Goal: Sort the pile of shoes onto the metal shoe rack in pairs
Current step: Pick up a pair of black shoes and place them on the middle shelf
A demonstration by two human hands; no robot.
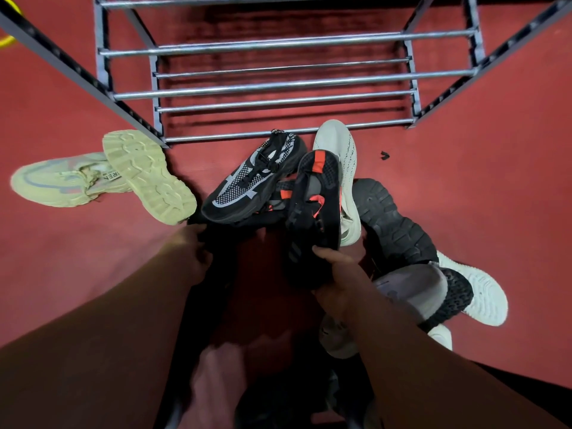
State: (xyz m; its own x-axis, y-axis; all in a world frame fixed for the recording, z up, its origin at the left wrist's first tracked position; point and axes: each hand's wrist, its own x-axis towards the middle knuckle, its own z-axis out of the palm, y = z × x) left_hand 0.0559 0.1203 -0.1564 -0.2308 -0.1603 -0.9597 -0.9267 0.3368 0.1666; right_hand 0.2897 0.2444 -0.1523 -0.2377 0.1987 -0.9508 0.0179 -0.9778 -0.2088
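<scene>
A pile of shoes lies on the red floor in front of the metal shoe rack (288,85), whose bars hold nothing. My right hand (337,274) grips a black shoe with orange-red marks (315,205) by its heel end. My left hand (195,252) curls round a dark shoe (213,274) at the pile's left edge; that shoe is mostly in shadow. A black and grey mesh sneaker (250,181) lies between them near the rack. A white knit shoe (343,168) lies behind the held shoe.
Two pale green sneakers (123,178) lie left of the rack, one sole up. A black-soled shoe (393,224) and white-soled shoes (476,292) lie at the right. Dark slanted frame bars (77,75) flank the rack. A yellow loop (7,41) shows at top left.
</scene>
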